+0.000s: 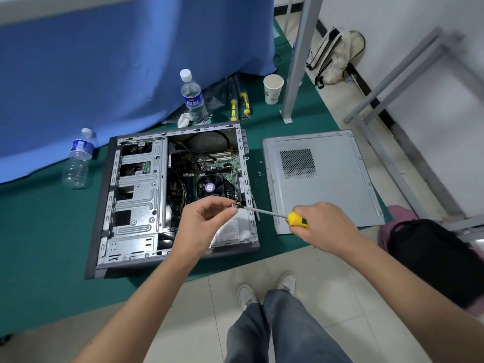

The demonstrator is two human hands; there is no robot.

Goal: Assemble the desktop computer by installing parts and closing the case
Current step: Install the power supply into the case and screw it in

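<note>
Pale floor tiles give way to a green mat [47,231] carrying the open computer case [136,200]. Above its near right corner, a small screw [235,205] is pinched by the left hand [207,218] against the tip of a screwdriver [277,215] gripped in the right hand [324,226]. Seating should be square before lowering. Farther right, the side panel [340,184] lies flat.

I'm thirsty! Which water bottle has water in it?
The bottle near the paper cup looks fuller; the other bottle, left of the computer case, looks empty.
</note>
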